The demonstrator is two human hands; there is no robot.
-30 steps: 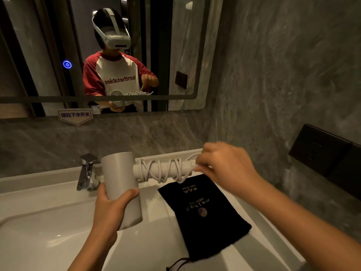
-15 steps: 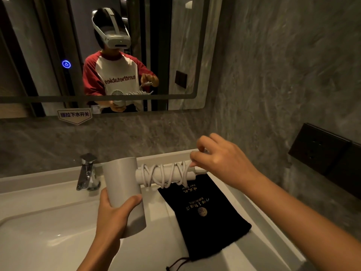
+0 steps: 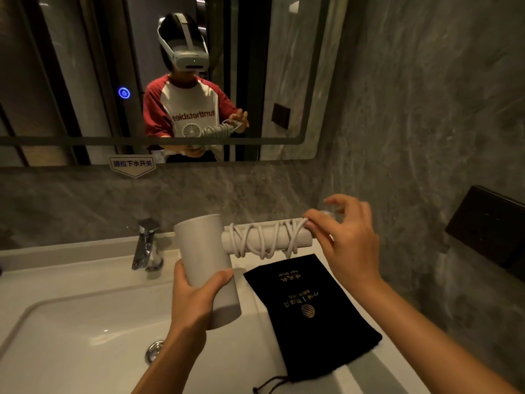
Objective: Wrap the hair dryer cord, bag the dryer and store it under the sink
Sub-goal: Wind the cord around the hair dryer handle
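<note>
I hold a white hair dryer (image 3: 206, 260) over the sink, barrel upright, handle pointing right. My left hand (image 3: 196, 300) grips the lower barrel. The white cord (image 3: 264, 237) is wound in several loops around the handle. My right hand (image 3: 345, 237) is at the handle's far end, thumb and forefinger pinching the end of the cord, the other fingers spread. A black drawstring bag (image 3: 309, 317) with gold print lies flat on the counter right of the basin, below the handle.
A white basin (image 3: 71, 331) with a chrome faucet (image 3: 146, 245) and drain (image 3: 154, 351) fills the lower left. A mirror (image 3: 85, 81) hangs above. The grey stone wall on the right carries a dark switch panel (image 3: 488, 223).
My right hand has shifted right along the handle to its end and spread its fingers, adding cord loops. The dryer has risen slightly in my left hand.
</note>
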